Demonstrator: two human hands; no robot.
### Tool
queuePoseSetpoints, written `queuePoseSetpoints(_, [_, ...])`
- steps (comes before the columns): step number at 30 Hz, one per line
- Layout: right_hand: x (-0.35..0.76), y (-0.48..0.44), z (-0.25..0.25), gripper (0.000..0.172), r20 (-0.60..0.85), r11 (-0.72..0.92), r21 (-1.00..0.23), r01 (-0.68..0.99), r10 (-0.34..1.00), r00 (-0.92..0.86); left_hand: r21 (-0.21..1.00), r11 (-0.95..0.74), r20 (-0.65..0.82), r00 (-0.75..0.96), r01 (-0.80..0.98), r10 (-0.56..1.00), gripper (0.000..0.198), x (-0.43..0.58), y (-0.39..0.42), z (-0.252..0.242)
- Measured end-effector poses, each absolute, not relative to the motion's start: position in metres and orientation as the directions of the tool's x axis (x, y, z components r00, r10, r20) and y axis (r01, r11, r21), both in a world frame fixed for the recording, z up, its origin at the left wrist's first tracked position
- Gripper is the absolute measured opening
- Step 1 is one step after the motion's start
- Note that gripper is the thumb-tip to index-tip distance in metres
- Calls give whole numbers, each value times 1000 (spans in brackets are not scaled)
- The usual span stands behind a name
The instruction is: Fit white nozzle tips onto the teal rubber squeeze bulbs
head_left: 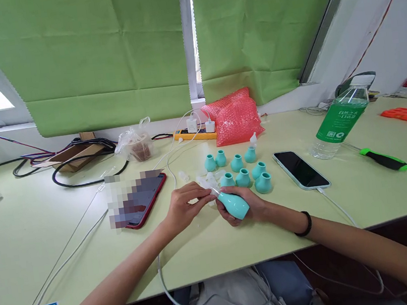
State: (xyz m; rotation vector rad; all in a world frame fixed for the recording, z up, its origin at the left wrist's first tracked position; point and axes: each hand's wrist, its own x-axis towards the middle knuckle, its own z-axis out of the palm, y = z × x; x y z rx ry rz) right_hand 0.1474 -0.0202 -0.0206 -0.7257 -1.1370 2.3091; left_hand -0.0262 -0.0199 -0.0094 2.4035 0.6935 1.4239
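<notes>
My right hand [246, 204] is wrapped round a glossy teal squeeze bulb [236, 205], which lies tilted with its narrow end toward the left. A clear nozzle tip [215, 191] sits at that narrow end. The fingers of my left hand [191, 203] are pinched together at this tip; whether it is fully seated I cannot tell. Just beyond my hands stand several small teal vase-shaped pieces [243, 178] with open necks. Another one at the back carries a whitish nozzle [253, 139]. Loose translucent nozzles [210, 178] lie behind my fingers, partly hidden by them.
A red-cased phone [146, 202], partly blurred out, lies left of my hands; a charging phone [301, 169] lies right. Farther right are a tilted water bottle [342, 121] and a screwdriver [386, 159]. Behind are red bubble-wrap bags [237, 120] and a power strip [186, 135]. A white cable [161, 273] crosses the table edge.
</notes>
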Motion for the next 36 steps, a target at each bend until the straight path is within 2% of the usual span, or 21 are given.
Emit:
queuePoseSetpoints(7, [147,-21,-21,40,-264,-572,-799,-187,613,-745,275,-903,769,489,330,413,14,-27,-15,-13])
queuePoseSetpoints(9, [145,-22,-21,39,-245,-536,-819,-205,650,-720,283,-886,764,472,368,440,14,-26,-18,-13])
queuePoseSetpoints(11, [143,-22,-21,39,-226,-509,-832,-219,672,-705,409,-822,728,401,397,556,13,-23,-23,-12])
queuePoseSetpoints(13, [142,-23,-20,40,-205,-496,-837,-233,677,-707,644,-681,611,303,349,732,12,-20,-27,-10])
queuePoseSetpoints(15, [142,-23,-20,40,-181,-491,-834,-253,675,-715,865,-468,419,254,179,872,14,-18,-28,-8])
queuePoseSetpoints(16, [142,-23,-20,39,-166,-487,-831,-268,677,-717,934,-352,325,254,65,911,16,-17,-28,-7])
queuePoseSetpoints(18, [143,-23,-21,38,-128,-473,-829,-299,680,-722,977,-164,195,261,-136,945,20,-18,-23,-7])
queuePoseSetpoints(20, [144,-24,-22,36,-79,-438,-836,-331,692,-717,970,-98,149,227,-221,962,23,-22,-16,-7])
queuePoseSetpoints(21, [144,-24,-23,35,-58,-418,-841,-343,700,-711,973,-120,159,189,-199,969,23,-24,-13,-8])
queuePoseSetpoints(22, [144,-24,-23,35,-42,-400,-847,-352,709,-704,977,-171,189,146,-124,971,22,-27,-10,-9])
queuePoseSetpoints(24, [144,-24,-23,34,-27,-373,-853,-364,729,-684,934,-328,320,77,144,944,20,-30,-6,-12])
queuePoseSetpoints(25, [144,-24,-23,34,-28,-366,-856,-365,737,-675,860,-413,409,78,300,909,18,-31,-5,-14])
queuePoseSetpoints(27, [144,-24,-23,34,-40,-362,-862,-355,746,-665,636,-552,564,164,539,810,14,-32,-4,-20])
queuePoseSetpoints(29, [144,-24,-23,33,-56,-361,-870,-337,750,-659,442,-633,625,288,636,726,12,-32,-3,-26])
queuePoseSetpoints(30, [144,-25,-23,34,-67,-361,-875,-323,750,-658,391,-651,625,331,651,707,12,-32,-3,-28])
queuePoseSetpoints(33, [143,-27,-21,35,-84,-324,-910,-258,755,-650,369,-651,589,376,663,716,16,-31,-4,-29])
queuePoseSetpoints(36, [142,-29,-19,33,-76,-209,-969,-131,759,-647,501,-610,579,286,614,763,22,-29,-9,-22])
